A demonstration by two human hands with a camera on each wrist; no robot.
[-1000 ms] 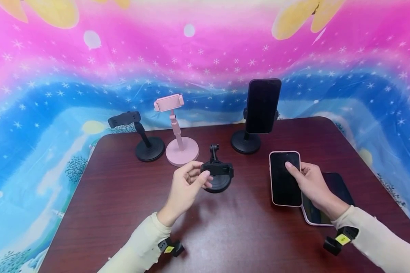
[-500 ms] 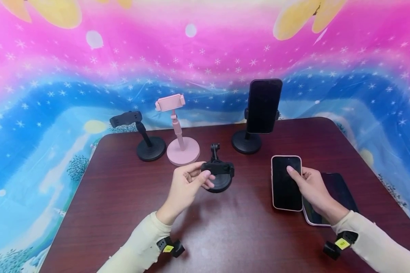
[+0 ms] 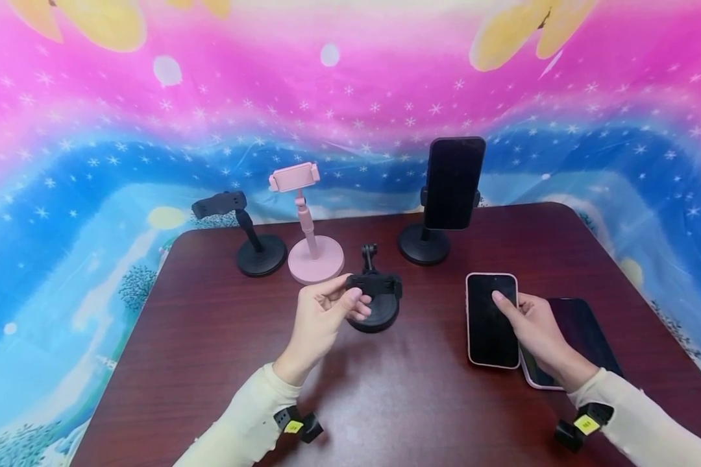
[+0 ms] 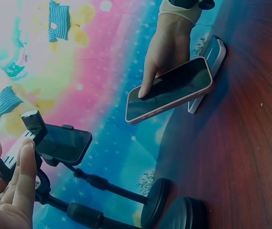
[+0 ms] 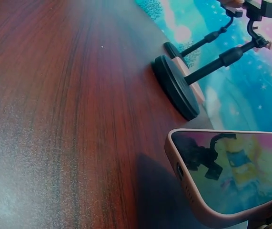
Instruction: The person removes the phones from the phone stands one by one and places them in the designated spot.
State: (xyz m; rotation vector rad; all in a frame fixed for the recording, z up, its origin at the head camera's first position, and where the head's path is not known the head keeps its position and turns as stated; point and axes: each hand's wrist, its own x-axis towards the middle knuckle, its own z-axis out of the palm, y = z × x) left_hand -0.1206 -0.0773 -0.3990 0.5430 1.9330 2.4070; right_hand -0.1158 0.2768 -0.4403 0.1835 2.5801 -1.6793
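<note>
My left hand (image 3: 320, 318) pinches the left end of the clamp (image 3: 380, 285) on a black phone stand, thumb in front and fingers behind. The stand's round base (image 3: 385, 316) rests on the table. My right hand (image 3: 542, 332) grips a phone (image 3: 483, 334) in a pink case by its right side, its thumb lying on the dark screen. In the left wrist view this phone (image 4: 174, 90) is raised off the table and tilted. The right wrist view shows the case's bottom edge (image 5: 186, 183) with its port. A second phone (image 3: 584, 331) lies partly hidden under my right hand.
Behind stand a black phone stand (image 3: 259, 255), a pink phone stand (image 3: 317, 261) and another black stand (image 3: 423, 244) holding an upright phone (image 3: 454, 185). A colourful cloth (image 3: 350, 130) hangs beyond the back edge of the dark red table (image 3: 210, 370).
My right hand has brought the pink-cased phone slightly nearer to me. My left hand keeps its pinch on the stand's clamp. The head view has shifted a little.
</note>
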